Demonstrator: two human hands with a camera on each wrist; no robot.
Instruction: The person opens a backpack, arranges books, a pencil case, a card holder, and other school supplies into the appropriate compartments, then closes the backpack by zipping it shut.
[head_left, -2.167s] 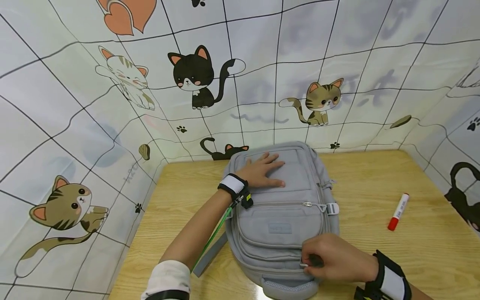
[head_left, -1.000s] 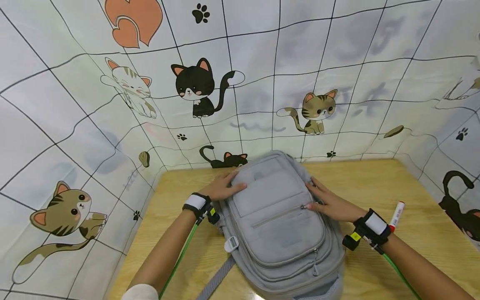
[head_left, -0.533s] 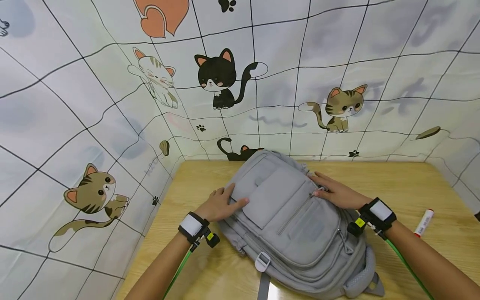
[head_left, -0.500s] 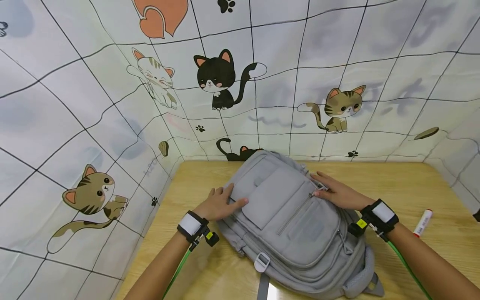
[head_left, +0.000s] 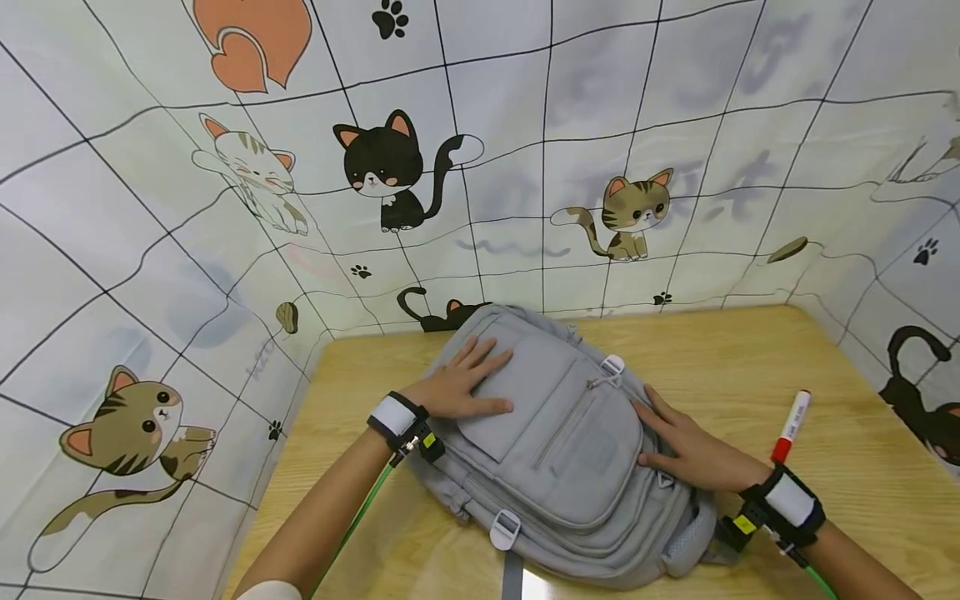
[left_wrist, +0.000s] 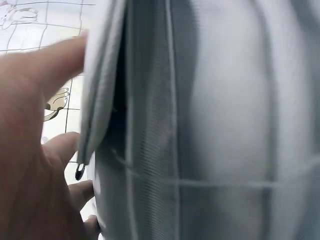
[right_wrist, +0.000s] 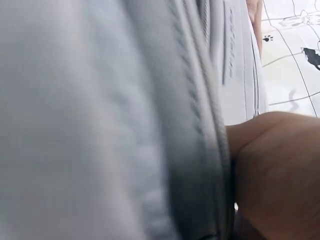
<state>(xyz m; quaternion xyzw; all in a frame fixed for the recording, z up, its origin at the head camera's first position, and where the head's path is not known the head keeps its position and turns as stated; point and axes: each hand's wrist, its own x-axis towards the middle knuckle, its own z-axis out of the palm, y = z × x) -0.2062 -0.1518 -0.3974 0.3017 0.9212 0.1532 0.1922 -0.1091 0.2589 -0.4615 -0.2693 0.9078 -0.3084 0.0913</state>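
Note:
A grey backpack [head_left: 555, 425] lies front side up on the wooden table, turned at an angle with its top handle toward the near right. My left hand [head_left: 461, 385] rests spread on the front panel near the far left. Against the right edge of the bag, my right hand [head_left: 690, 442] lies with straight fingers. In the left wrist view, the left hand [left_wrist: 35, 135] touches the backpack [left_wrist: 225, 100], whose side zip shows blurred. The right wrist view has the right hand [right_wrist: 280, 170] at the seam of the backpack [right_wrist: 100, 125]; its fingertips are hidden there.
A white marker with a red cap [head_left: 791, 425] lies on the table [head_left: 750, 367] just beyond the right wrist. A cat-printed cloth wall [head_left: 510, 150] closes off the back and sides. A grey strap [head_left: 512, 575] trails off the near edge.
Earlier the right hand pinched a zip pull near the bag's handle end. The backpack has since been turned, handle toward the right. Lately the left hand slid onto the panel and the right moved nearer.

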